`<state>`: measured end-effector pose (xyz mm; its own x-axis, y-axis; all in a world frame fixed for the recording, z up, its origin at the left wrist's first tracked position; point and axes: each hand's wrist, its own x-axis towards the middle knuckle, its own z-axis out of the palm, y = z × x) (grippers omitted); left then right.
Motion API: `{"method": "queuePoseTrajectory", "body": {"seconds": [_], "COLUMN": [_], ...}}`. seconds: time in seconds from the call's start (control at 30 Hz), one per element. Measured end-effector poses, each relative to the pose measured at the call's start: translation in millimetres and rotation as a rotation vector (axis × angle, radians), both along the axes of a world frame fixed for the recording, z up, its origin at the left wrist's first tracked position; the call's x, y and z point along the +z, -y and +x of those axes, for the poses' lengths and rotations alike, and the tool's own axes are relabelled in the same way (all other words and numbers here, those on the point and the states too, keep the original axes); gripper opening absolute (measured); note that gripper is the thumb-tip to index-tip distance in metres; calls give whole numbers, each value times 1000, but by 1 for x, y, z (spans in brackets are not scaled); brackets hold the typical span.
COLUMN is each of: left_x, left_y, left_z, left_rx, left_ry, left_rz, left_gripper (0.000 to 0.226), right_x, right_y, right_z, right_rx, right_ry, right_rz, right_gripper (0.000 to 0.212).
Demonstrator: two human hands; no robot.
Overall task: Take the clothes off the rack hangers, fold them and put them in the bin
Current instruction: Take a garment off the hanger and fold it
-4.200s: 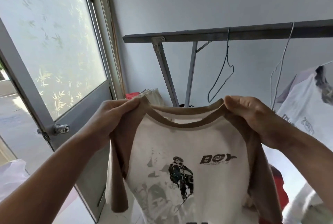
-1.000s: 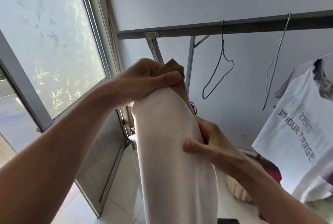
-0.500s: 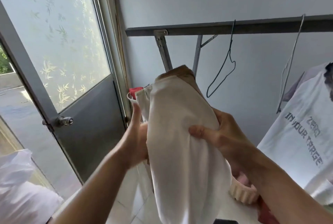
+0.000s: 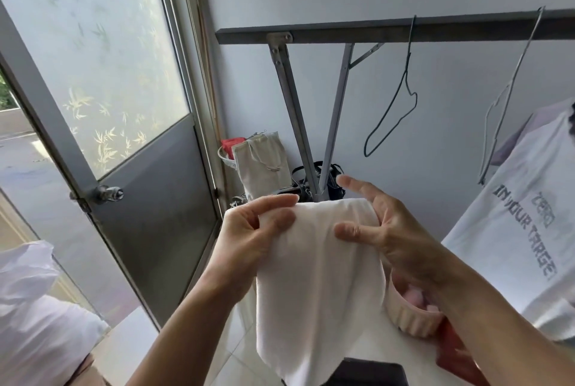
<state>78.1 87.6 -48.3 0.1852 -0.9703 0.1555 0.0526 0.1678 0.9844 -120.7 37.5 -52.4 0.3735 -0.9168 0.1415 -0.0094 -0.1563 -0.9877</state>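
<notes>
Starting at far left: frosted-glass door (image 4: pixel 124 74) with bamboo print, metal knob (image 4: pixel 107 193) mid-left, and a bunched white cloth (image 4: pixel 37 308) in the lower left corner. Left hand (image 4: pixel 249 236), centre frame, pinches the top left edge of the folded white shirt (image 4: pixel 320 286) between thumb and forefinger. The shirt hangs down the centre of the frame as a long narrow fold, plain side facing the camera, held up in the air between both hands. Behind it, low against the wall: a white basket (image 4: pixel 224 155) with something red in it, a canvas bag (image 4: pixel 264 165) and a black bag (image 4: pixel 333 180) at the rack legs. Right hand (image 4: pixel 395 230) holds the shirt's top right edge, thumb on the front, fingers spread loosely behind. Rack bar (image 4: pixel 373 32) runs across the upper right. A bare dark wire hanger (image 4: pixel 392 118) and a bare pale wire hanger (image 4: pixel 504 96) hang from it. Under the right wrist, a cream ribbed tub (image 4: pixel 407 320), possibly the bin, mostly hidden. At far right, a hanging white T-shirt (image 4: pixel 522 230) with grey lettering.
</notes>
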Motion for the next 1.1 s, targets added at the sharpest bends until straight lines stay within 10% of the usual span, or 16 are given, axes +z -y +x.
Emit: {"method": "queuePoseTrajectory", "body": {"seconds": [0.27, 0.5, 0.77, 1.1], "left_x": [7, 21, 13, 23], "left_y": [4, 16, 21, 24], "left_z": [19, 26, 26, 16], "left_rx": [-195, -82, -214, 4], "left_ry": [563, 905, -40, 7], "left_rz": [65, -136, -18, -67], "left_gripper": [52, 16, 30, 27], "right_x": [4, 21, 26, 7], "right_y": [-1, -3, 0, -7], "right_z": [-3, -10, -7, -12], "right_rx": [-76, -236, -35, 156], "right_ry": [-345, -589, 89, 171], "right_rz": [-167, -464, -145, 178], "right_gripper": [40, 16, 25, 45]}}
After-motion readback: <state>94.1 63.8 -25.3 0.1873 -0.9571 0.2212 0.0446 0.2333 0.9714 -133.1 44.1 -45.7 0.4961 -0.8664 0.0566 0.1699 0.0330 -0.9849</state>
